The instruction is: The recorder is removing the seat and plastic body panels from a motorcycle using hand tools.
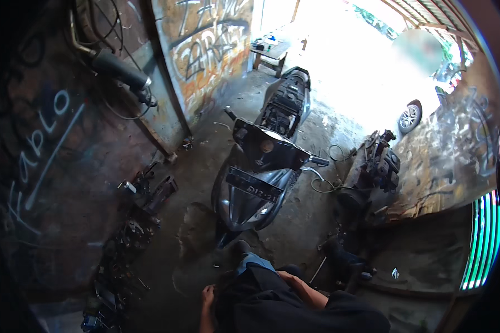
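Note:
My left hand (208,291) hangs low beside my dark clothing. Its fingers look curled in, and no object shows in or around them. On the other side, my right hand (285,277) rests against my body, its fingers mostly hidden by the dark cloth. Just ahead stands a black motor scooter (250,202), its nose pointing at me and its handlebars turned slightly. The seat is off, so the frame and inner parts (286,105) lie exposed. Both hands are apart from the scooter.
Loose dark parts and tools (130,238) lie along the left wall. An engine (384,166) sits at the right with a cable on the floor. A small table (271,51) stands near the bright doorway. An exhaust muffler (119,67) hangs on the left wall.

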Motion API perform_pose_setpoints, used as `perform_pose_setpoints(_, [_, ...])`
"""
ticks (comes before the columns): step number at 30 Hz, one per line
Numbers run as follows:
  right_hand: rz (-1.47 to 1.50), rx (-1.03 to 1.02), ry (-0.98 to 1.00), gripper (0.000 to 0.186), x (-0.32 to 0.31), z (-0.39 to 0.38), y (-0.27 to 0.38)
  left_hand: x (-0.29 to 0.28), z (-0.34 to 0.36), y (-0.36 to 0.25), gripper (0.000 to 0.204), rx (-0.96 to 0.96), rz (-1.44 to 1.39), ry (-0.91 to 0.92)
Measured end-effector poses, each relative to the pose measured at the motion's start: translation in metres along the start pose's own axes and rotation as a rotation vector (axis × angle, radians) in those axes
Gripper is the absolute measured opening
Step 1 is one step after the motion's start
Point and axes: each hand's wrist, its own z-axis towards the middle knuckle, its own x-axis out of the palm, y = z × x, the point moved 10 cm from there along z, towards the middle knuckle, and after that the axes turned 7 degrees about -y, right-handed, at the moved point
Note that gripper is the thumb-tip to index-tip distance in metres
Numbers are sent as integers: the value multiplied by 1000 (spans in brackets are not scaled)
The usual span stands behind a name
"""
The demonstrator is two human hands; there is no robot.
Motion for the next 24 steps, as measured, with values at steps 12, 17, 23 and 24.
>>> perform_pose_setpoints(12, [-339,-291,271,35,126,108,225,-178,49,51,25,-205,-181,-431])
perform_pose_setpoints(17, [-763,-918,281,32,205,135,366,-222,105,74,28,-89,155,-282])
perform_pose_setpoints(23, [-242,-467,-172,43,268,174,464,-361,198,30,30,-233,312,-216])
perform_pose_setpoints(24, [-239,-477,-209,44,277,174,468,-383,202,24,30,-267,341,-194])
